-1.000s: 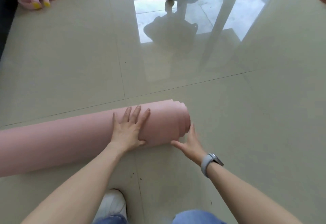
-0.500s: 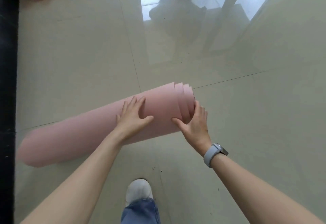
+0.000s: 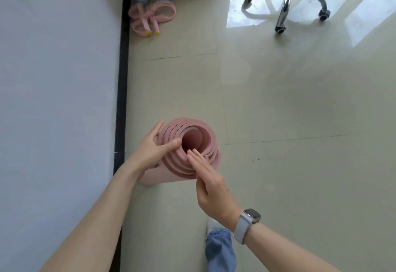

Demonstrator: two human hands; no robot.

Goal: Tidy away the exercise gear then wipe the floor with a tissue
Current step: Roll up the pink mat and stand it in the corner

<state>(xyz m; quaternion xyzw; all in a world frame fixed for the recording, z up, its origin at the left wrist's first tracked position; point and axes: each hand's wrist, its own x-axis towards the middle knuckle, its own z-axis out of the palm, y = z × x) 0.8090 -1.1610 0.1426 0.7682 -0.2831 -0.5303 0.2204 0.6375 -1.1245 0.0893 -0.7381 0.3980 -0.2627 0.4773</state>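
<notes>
rolled mat upright, base hidden | left hand grip holding rim | right hand flat, fingers wide

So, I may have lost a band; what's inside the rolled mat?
The rolled mat stands on end. Its spiral layers surround an open hollow showing only pink mat surface. The bottom is out of sight, and the right hand covers the near edge.

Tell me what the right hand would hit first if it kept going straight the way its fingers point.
The right hand points up and left onto the top end of the rolled mat. Its fingertips already seem to touch the spiral edges; further on is the hollow core, though depth is unclear.
</notes>
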